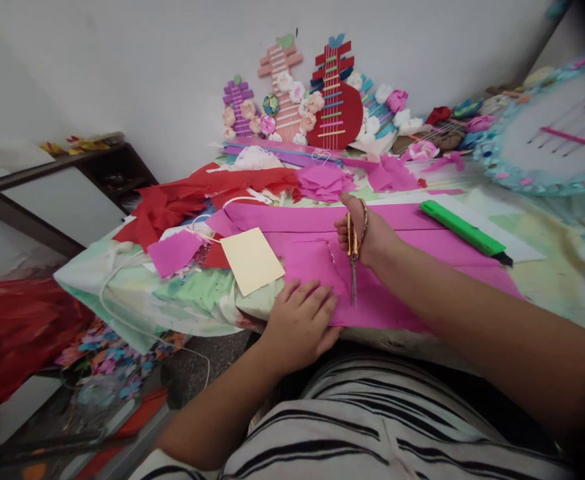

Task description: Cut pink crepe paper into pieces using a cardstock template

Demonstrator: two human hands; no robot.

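A large magenta sheet lies along the near edge of the table, with a dark line or cut running partway around a rectangle in it. My left hand rests flat on the sheet's near left corner, its fingers stretched out. My right hand is closed around the handles of small gold scissors, whose blades point toward me over the sheet. Left of the line lies a cream rectangular card, just beyond my left fingertips. A green box cutter lies on the sheet's right side.
Crumpled red material and pink pieces lie behind the sheet. Decorated instrument-shaped crafts, one of them red, lean against the wall. A blue-edged round craft stands at right. White cord hangs off the table's left side.
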